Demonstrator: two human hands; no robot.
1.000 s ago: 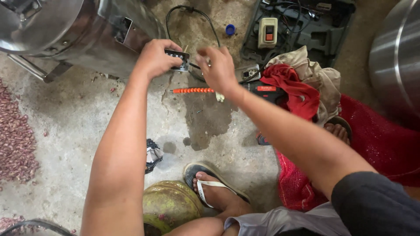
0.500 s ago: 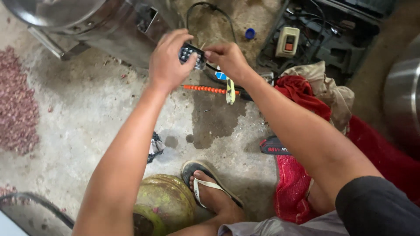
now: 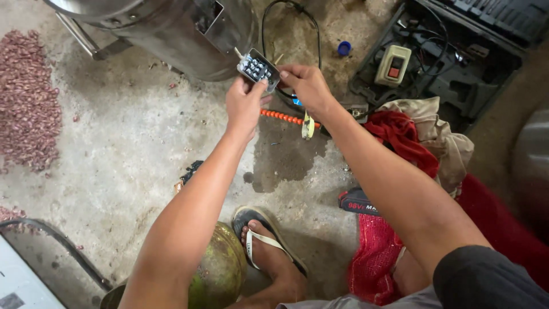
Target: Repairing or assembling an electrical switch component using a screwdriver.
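1. While both arms reach forward over the concrete floor (image 3: 131, 143), the left hand (image 3: 245, 106) grips a small grey terminal block (image 3: 258, 67) (rows of screws face up), held in the air in front of the steel drum (image 3: 171, 28).
2. Right hand (image 3: 306, 86) pinches the block's right edge, fingers closed on it.
3. Below the hands: orange beaded rod (image 3: 283, 118) on the floor.
4. Right of them: open tool case (image 3: 434, 63), red cloth (image 3: 400, 134).
5. Near the foot: green coconut (image 3: 220, 274).

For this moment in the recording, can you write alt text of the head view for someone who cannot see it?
Both hands, left hand and right hand, hold up a small black terminal block with rows of screws, above a stained concrete floor. Beyond it stands a steel drum; an open tool case lies to the right.
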